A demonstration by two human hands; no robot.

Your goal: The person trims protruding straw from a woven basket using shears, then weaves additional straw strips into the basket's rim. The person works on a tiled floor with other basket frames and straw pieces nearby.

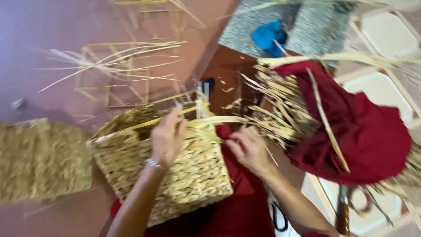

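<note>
A home basket-weaving spot on the floor: loose straw strips lie strewn beyond the woven basket, with a tiled floor and a patterned rug nearby.

A second woven basket sits at nine o'clock, loose straw at eleven, a blue object at one, and black scissors at five.

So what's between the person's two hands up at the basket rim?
In the head view, a flat pale straw strand stretches over the woven straw basket's rim between left hand and right hand.
</note>
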